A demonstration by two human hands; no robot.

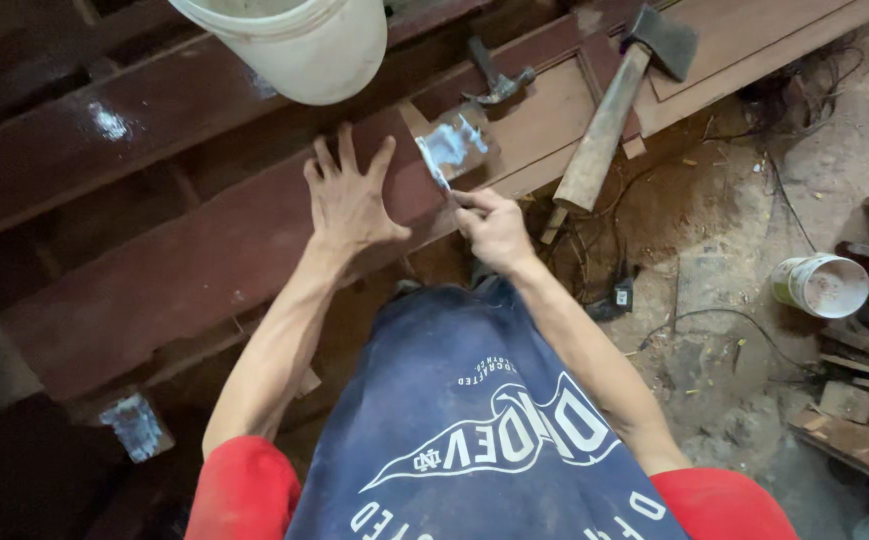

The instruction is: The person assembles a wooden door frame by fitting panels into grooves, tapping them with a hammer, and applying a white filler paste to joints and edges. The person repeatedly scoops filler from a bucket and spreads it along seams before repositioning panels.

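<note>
left hand [350, 200] is spread flat on the reddish wooden board [205, 260] to steady it while a thin scraper blade [435, 168] is pinched in the right hand [495, 230] against a whitish filler patch [455, 143].

left hand [348, 203] splayed flat; right hand [493, 228] pinching.

The left hand [350, 205] lies flat on the long reddish-brown wooden plank [185, 270]; the right hand [493, 228] sits just right of it, at the plank's end. Beyond them stands the white plastic bucket [295, 45] — the steel claw hammer [495, 82] and the wooden-handled axe [620, 100] lie further right.
</note>
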